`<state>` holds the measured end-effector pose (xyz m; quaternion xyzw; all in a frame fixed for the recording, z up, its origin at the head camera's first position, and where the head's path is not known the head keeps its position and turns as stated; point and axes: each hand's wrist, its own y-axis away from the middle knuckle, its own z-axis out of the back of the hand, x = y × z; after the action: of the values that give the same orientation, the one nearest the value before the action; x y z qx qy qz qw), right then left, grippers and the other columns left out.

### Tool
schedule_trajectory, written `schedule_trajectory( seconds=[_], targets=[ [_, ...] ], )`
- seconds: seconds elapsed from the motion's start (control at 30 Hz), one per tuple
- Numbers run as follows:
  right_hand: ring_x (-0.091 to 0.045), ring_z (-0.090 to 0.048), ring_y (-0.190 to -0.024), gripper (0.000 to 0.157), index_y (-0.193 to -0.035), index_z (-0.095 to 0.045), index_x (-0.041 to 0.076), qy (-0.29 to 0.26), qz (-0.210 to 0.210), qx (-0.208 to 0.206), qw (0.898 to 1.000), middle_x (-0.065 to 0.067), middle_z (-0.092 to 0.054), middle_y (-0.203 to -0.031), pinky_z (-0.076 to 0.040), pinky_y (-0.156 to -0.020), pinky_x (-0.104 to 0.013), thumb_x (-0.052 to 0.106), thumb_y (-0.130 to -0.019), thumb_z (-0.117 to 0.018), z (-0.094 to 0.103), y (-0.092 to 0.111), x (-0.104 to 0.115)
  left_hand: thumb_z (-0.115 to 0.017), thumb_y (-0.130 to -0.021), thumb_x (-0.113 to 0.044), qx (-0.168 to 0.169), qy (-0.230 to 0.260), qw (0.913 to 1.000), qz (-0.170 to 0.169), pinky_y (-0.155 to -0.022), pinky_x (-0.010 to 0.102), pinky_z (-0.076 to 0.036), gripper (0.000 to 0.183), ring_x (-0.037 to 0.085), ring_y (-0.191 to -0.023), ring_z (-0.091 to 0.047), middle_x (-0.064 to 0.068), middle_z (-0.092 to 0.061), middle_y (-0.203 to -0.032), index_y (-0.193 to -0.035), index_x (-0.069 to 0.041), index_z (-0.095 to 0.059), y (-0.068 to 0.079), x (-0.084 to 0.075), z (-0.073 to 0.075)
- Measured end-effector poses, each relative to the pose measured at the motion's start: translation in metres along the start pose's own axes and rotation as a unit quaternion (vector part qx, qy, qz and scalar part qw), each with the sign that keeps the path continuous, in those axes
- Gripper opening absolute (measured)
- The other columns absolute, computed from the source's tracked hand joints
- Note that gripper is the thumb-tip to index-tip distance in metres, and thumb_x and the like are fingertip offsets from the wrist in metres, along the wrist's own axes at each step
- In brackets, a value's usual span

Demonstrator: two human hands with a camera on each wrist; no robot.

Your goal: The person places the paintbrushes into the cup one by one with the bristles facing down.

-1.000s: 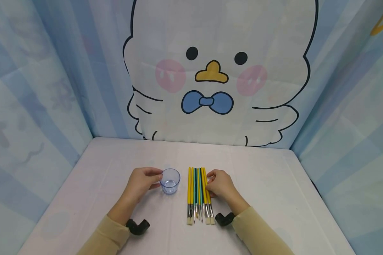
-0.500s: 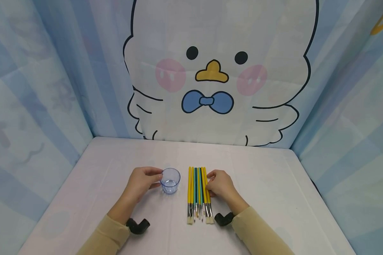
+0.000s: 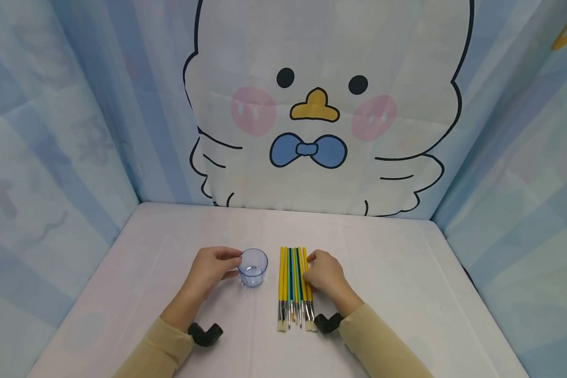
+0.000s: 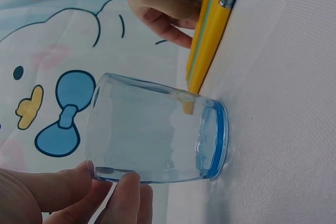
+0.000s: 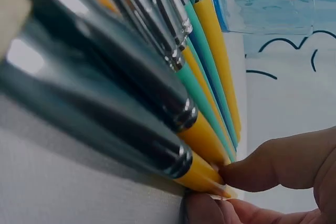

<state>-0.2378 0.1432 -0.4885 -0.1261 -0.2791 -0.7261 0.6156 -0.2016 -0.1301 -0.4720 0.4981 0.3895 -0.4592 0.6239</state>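
Observation:
A clear bluish cup (image 3: pixel 253 269) stands upright on the table, and my left hand (image 3: pixel 212 270) holds its left side, thumb and fingertips (image 4: pixel 126 198) against the wall near the rim. To the cup's right lies a row of several paintbrushes (image 3: pixel 291 283) with yellow, teal and dark handles, bristles toward me. My right hand (image 3: pixel 328 274) pinches the rightmost yellow paintbrush (image 5: pixel 202 177) by its handle between thumb (image 5: pixel 262 166) and fingers. The brushes lie side by side, roughly parallel.
A pale cloth covers the table (image 3: pixel 387 273). Behind it hangs a curtain (image 3: pixel 312 184) printed with a cartoon bird, and striped curtains flank both sides. Black curved pieces (image 3: pixel 205 334) sit at both wrists.
My right hand has shifted slightly left with the rightmost paintbrush, which lies closer to its neighbours. My left hand and the cup stay in place.

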Motion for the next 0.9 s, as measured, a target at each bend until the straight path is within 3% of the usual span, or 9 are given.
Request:
schedule_trajectory(
  seconds=[0.27,0.57,0.9],
  targets=[
    [-0.021,-0.058,-0.075,0.035,-0.113,-0.067,0.008,0.031,0.010,-0.005,0.999,-0.007,-0.065,-0.090,-0.046,-0.059,-0.027,0.015,-0.080,-0.078,0.002,-0.003,0.000,-0.074,-0.094,-0.014,-0.008,-0.016,0.9998,0.006,-0.083,0.030,-0.066,0.024,0.021,-0.104,-0.071,0.012,-0.071,-0.123,-0.118,-0.010,-0.075,0.000,-0.001,-0.003],
    [-0.017,-0.059,-0.060,0.033,-0.116,-0.067,0.012,-0.103,-0.023,0.018,0.994,-0.006,-0.062,-0.084,-0.054,-0.048,-0.022,0.008,-0.083,-0.074,0.001,-0.004,-0.009,-0.073,-0.094,-0.012,-0.003,-0.005,1.0000,0.003,-0.084,0.031,-0.066,0.024,0.021,-0.102,-0.072,0.013,-0.072,-0.122,-0.118,-0.007,-0.074,-0.001,-0.001,-0.001],
    [-0.015,-0.055,-0.056,0.040,-0.120,-0.066,0.011,-0.176,-0.008,0.030,0.984,-0.004,-0.060,-0.082,-0.053,-0.046,-0.021,0.001,-0.082,-0.073,0.003,-0.006,-0.016,-0.073,-0.094,-0.012,0.002,-0.004,1.0000,0.002,-0.084,0.031,-0.066,0.025,0.020,-0.101,-0.072,0.013,-0.072,-0.122,-0.118,-0.007,-0.074,0.000,-0.002,-0.001]
  ],
)
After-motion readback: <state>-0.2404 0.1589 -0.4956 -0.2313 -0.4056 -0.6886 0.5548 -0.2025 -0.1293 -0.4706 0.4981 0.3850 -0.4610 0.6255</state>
